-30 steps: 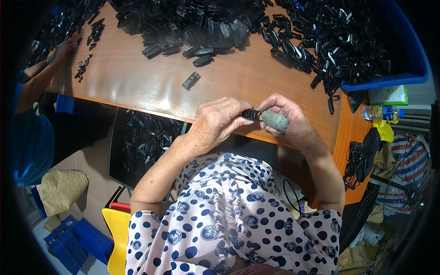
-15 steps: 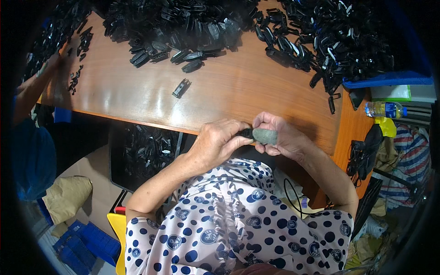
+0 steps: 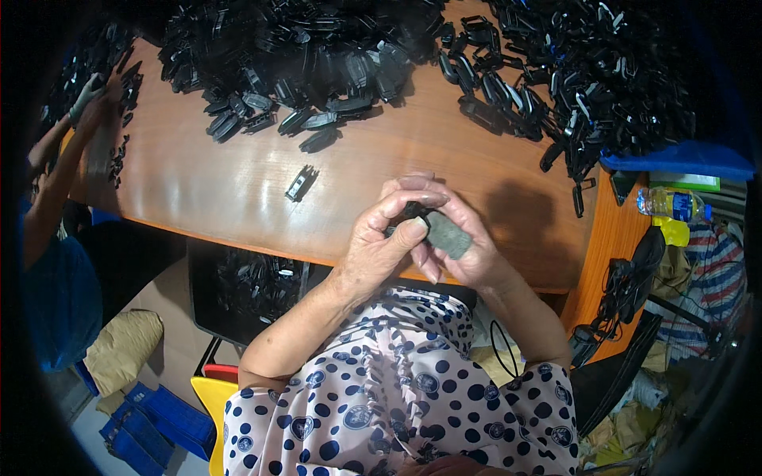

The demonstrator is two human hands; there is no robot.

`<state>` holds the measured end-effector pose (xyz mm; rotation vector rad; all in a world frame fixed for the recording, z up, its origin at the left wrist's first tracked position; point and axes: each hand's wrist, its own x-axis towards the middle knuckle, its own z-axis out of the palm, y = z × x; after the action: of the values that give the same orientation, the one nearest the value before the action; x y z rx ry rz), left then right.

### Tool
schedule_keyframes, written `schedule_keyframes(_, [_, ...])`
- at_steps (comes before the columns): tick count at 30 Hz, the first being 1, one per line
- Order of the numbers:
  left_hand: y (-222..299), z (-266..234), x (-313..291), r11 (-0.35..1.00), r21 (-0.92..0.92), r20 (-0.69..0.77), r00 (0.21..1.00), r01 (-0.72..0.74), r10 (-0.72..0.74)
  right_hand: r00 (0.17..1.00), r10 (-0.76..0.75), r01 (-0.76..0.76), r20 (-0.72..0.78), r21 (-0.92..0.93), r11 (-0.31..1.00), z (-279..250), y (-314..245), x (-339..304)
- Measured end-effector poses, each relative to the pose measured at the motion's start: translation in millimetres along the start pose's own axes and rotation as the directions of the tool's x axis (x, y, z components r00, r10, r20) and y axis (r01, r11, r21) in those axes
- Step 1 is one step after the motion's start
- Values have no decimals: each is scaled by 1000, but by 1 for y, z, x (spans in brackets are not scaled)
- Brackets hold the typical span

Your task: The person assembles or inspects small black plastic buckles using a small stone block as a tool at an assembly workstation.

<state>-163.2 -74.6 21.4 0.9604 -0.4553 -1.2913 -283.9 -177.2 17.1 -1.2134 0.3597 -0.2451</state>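
My left hand [image 3: 379,242] is closed on a small black plastic part [image 3: 412,211], mostly hidden by the fingers, with the thumb across it. A grey-green, flat, rounded pad [image 3: 449,235] rests in my right hand [image 3: 479,252], its fingers curled around it. The pad presses close against the black part, and the two hands touch above the table's near edge. Farther out to the left, a single small black plastic part [image 3: 302,183] lies alone on the wooden table [image 3: 238,178].
Heaps of black plastic parts [image 3: 278,63] cover the far table and the right side [image 3: 587,87]. A black tray of parts [image 3: 250,289] sits below the table at left. A plastic bottle [image 3: 668,204] lies at right. Another person's gloved hand [image 3: 86,97] reaches into parts at far left.
My hands have risen slightly and come together, the right hand folding over the black part with the pad tilting. The whole view has shifted a little. The other person's hand has come into sight.
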Motion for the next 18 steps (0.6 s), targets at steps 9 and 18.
schedule_keyframes(9, [54,-56,-17,845,521,-78,978,-125,192,975,-209,51,-73,-844,533,-70,-53,6])
schedule_keyframes(18, [104,-103,-4,-588,738,353,932,-333,-84,985,-131,-133,-116,-983,-126,-121,-75,46])
